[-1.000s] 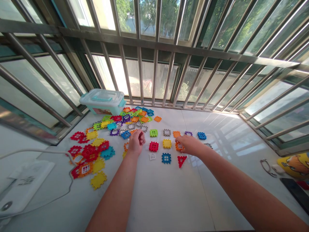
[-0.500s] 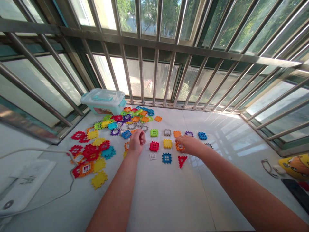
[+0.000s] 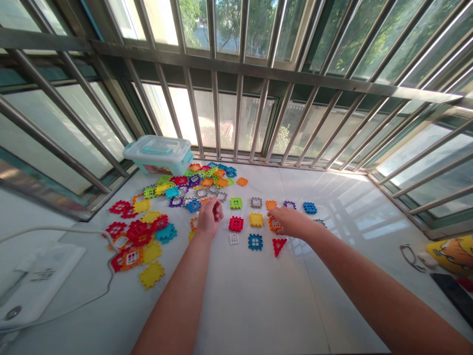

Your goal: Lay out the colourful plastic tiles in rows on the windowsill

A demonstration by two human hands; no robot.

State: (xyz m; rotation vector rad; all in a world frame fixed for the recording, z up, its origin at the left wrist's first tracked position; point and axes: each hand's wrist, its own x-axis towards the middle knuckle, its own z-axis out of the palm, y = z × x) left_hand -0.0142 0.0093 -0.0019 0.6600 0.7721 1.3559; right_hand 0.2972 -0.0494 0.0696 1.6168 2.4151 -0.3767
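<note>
My right hand reaches over an orange square tile with a white window, its fingers closed on the tile's edge. Loosely curled, my left hand rests at the edge of the mixed tiles, with nothing visible in it. Between my hands lie a red tile, a yellow tile, a green tile and a grey tile. Nearer me are a small white window piece, a blue square frame and a red triangle. Beyond my right hand sit an orange tile and a purple tile.
A blue tile lies at the right. Many loose tiles spread at left, before a lidded box. A white device with a cable stands at far left. Metal bars close the back. A dark phone-like object lies right.
</note>
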